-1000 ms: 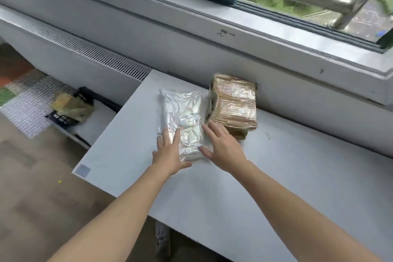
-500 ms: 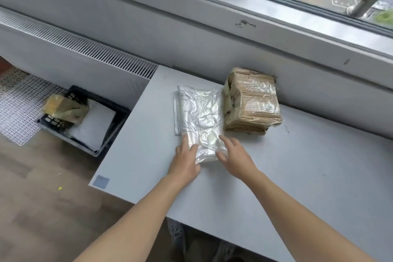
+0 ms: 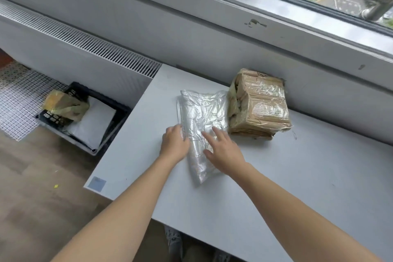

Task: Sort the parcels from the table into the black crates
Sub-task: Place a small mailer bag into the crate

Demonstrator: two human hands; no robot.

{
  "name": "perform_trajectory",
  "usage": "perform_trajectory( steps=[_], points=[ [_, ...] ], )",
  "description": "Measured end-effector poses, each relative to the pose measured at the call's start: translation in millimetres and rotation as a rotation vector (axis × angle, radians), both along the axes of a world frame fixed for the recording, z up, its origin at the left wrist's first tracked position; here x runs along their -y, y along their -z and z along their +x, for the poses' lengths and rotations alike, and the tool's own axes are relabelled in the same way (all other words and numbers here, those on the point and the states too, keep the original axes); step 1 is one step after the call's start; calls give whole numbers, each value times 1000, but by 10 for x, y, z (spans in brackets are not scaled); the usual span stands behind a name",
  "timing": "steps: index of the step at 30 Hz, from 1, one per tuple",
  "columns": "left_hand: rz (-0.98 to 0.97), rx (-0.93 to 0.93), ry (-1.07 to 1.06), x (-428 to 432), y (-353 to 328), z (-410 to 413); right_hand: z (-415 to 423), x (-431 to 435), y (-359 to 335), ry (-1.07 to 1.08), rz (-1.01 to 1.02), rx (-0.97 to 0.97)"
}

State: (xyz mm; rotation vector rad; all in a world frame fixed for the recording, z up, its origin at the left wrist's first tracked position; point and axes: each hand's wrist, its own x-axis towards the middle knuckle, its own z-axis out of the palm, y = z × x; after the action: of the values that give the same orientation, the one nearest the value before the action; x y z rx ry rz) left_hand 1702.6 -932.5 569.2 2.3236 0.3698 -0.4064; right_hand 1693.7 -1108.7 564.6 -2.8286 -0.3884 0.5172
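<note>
A crinkled silver foil parcel [image 3: 204,112] lies on the grey table [image 3: 297,187], its near end angled toward me. My left hand [image 3: 174,144] holds the parcel's left edge with curled fingers. My right hand [image 3: 225,149] rests on top of it with straight, spread fingers. A brown taped parcel [image 3: 259,106] sits just right of the silver one, against the wall. A black crate [image 3: 124,110] stands on the floor to the table's left and holds a white parcel [image 3: 93,123] and a yellowish-brown parcel [image 3: 63,106].
A white radiator cover [image 3: 74,49] runs along the wall behind the crate. A white mesh mat [image 3: 19,104] lies on the floor at far left. The window sill [image 3: 276,13] is above the table. Wooden floor [image 3: 32,198] shows to the table's left.
Both hands have drawn the silver parcel toward me and turned its near end; my left hand shifted from on top to its left edge. The brown parcel has not moved.
</note>
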Motion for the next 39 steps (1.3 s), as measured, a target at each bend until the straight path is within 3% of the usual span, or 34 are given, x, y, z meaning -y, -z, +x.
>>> perform_trajectory(
  steps=[10, 14, 17, 20, 23, 30, 34, 36, 39],
  points=[
    [-276, -107, -401, 8, 245, 475, 50, 101, 230, 188, 97, -29],
    [-212, -121, -362, -65, 240, 402, -20, 126, 220, 110, 47, 53],
    [-209, -42, -393, -176, 64, 292, -121, 159, 211, -11, -118, -3],
    [-254, 55, -394, -247, -228, 123, -178, 176, -10, 117, 16, -118],
    [-281, 176, -406, -244, -553, -46, -162, 143, -310, 88, 62, -92],
    [-522, 252, -440, 47, -1296, -268, -145, 33, -1151, -203, 278, 256],
    [-745, 145, -476, 279, -1670, -344, -221, 328, -1399, -128, 371, 455],
    [-707, 148, -376, 392, -1797, -410, -195, 506, -1514, -34, 412, 459],
    [-475, 270, -189, 558, -1928, -515, -92, 746, -1735, 125, 572, 351]
  ],
)
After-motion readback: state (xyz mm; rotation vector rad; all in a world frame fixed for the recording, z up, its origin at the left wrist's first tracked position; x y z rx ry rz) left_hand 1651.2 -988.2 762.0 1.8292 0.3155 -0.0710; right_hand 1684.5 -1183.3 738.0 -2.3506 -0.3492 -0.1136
